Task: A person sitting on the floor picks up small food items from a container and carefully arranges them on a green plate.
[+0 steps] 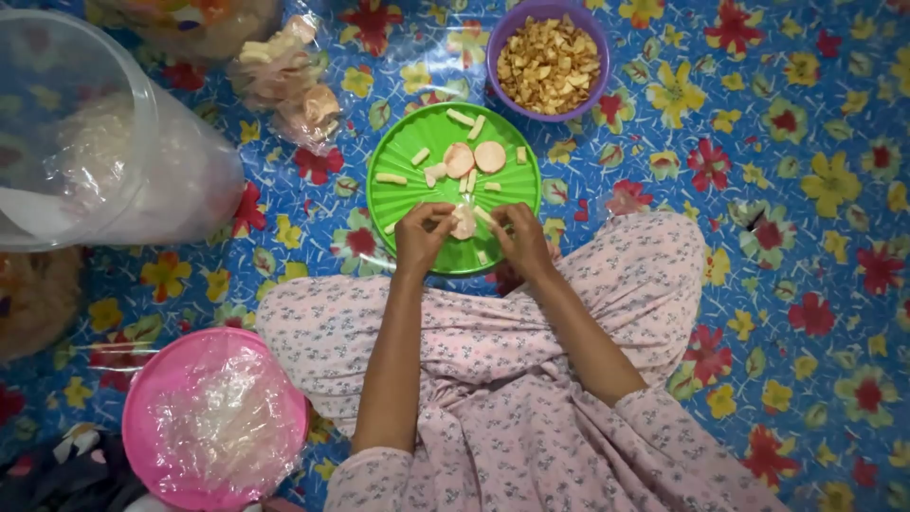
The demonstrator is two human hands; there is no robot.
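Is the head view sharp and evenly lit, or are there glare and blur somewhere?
In the head view the light is soft and even, with weak shadows; the green plate and both hands, left hand and right hand, look slightly soft; glare sits on the clear plastic bag and on the plastic in the pink bowl; the edges look a little blurred.

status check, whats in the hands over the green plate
Left hand and right hand both pinch one pale round slice over the green plate. More slices and strips on plate. Nothing in the way.
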